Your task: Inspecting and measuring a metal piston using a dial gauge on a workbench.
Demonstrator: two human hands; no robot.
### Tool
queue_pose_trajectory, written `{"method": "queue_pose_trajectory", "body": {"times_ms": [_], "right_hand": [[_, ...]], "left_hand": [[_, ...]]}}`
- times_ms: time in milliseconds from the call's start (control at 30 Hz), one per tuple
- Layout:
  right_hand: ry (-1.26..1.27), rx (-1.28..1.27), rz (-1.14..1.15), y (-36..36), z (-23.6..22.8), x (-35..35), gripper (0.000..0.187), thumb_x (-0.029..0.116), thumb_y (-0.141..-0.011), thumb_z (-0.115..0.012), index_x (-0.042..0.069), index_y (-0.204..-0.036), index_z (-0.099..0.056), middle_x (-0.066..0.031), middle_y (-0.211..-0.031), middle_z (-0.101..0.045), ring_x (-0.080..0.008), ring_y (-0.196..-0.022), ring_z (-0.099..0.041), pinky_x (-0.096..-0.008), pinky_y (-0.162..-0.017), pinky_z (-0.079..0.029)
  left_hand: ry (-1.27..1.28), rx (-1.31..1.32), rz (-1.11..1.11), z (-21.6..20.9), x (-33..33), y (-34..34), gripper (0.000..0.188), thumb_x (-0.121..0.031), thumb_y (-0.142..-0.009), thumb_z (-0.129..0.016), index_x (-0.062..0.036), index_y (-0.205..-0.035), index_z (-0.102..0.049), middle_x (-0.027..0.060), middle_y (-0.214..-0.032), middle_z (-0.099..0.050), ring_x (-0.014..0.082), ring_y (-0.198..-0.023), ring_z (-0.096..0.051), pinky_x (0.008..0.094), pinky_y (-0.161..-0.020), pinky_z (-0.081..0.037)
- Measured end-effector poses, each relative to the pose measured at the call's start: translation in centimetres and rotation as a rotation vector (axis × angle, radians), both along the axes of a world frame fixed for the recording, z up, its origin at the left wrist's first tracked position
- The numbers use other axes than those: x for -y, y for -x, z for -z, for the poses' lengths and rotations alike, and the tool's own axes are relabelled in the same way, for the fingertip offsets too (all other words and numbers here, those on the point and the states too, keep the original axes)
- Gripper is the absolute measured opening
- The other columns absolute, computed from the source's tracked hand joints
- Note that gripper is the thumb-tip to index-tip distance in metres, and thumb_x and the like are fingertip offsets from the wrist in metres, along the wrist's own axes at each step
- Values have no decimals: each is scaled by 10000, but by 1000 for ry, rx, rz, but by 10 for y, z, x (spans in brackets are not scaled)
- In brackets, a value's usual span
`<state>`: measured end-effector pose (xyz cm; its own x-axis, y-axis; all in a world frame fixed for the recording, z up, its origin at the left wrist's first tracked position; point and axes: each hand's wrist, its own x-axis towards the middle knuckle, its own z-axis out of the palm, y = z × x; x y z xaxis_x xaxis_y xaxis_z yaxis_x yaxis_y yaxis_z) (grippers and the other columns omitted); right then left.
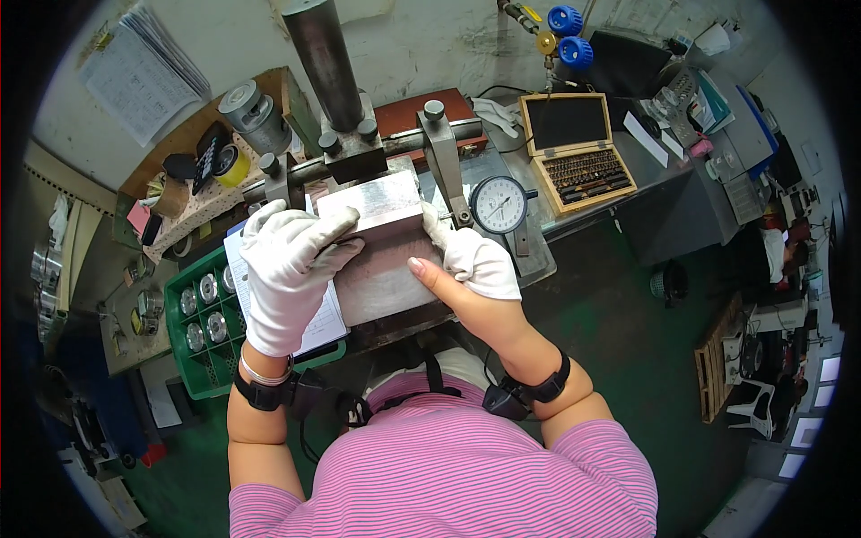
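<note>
A rectangular steel block lies on the flat metal base of a measuring stand. My left hand, in a white glove, grips the block's left end, with the thumb on its near side. My right hand wears a white glove that leaves the thumb bare. Its gloved fingers curl against the block's right end, and the bare thumb points toward the base. Just right of those fingers, a round dial gauge is clamped to an arm of the stand. The surface under the block is hidden.
A thick dark column and a horizontal bar rise behind the block. Left stands a green crate with round metal parts, partly under paper sheets. An open wooden case of small pins sits at right, beyond the gauge.
</note>
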<state>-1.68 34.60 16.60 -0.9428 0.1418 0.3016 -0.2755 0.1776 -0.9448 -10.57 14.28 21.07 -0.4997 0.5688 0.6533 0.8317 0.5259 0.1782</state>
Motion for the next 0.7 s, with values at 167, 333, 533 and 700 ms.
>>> {"method": "queue_pose_trajectory", "body": {"times_ms": [167, 333, 533, 700], "right_hand": [[16, -44, 1, 2, 4, 1, 508, 133, -861, -680, -28, -1321, -534, -164, -1001, -660, -172, -856, -603, -263, -840, -464], [67, -33, -7, 1, 5, 1, 507, 138, -863, -676, -25, -1322, -533, -172, -1013, -658, -178, -865, -606, -268, -848, -463], [-6, -54, 16, 0, 2, 2, 501, 142, -862, -681, -17, -1316, -543, -178, -1022, -660, -180, -881, -612, -271, -853, -462], [41, 22, 11, -2, -7, 5, 482, 70, -853, -690, -57, -1295, -548, -112, -1048, -669, -131, -882, -580, -266, -840, -456]], "left_hand": [[-3, -3, -5, -1, -1, -1, 382, -135, -640, -823, -144, -1005, -712, 5, -810, -676, 214, -778, -615, 395, -914, -423], [-8, -6, -5, -1, -2, -1, 387, -137, -638, -825, -145, -1007, -712, 7, -826, -678, 214, -782, -614, 394, -913, -424], [-1, -8, -6, -1, 0, 0, 376, -144, -643, -823, -143, -1002, -712, 9, -826, -678, 211, -783, -616, 387, -910, -425], [-7, 16, 0, -3, 2, 1, 363, -142, -652, -815, -120, -999, -710, 6, -770, -682, 196, -760, -640, 381, -907, -424]]}}
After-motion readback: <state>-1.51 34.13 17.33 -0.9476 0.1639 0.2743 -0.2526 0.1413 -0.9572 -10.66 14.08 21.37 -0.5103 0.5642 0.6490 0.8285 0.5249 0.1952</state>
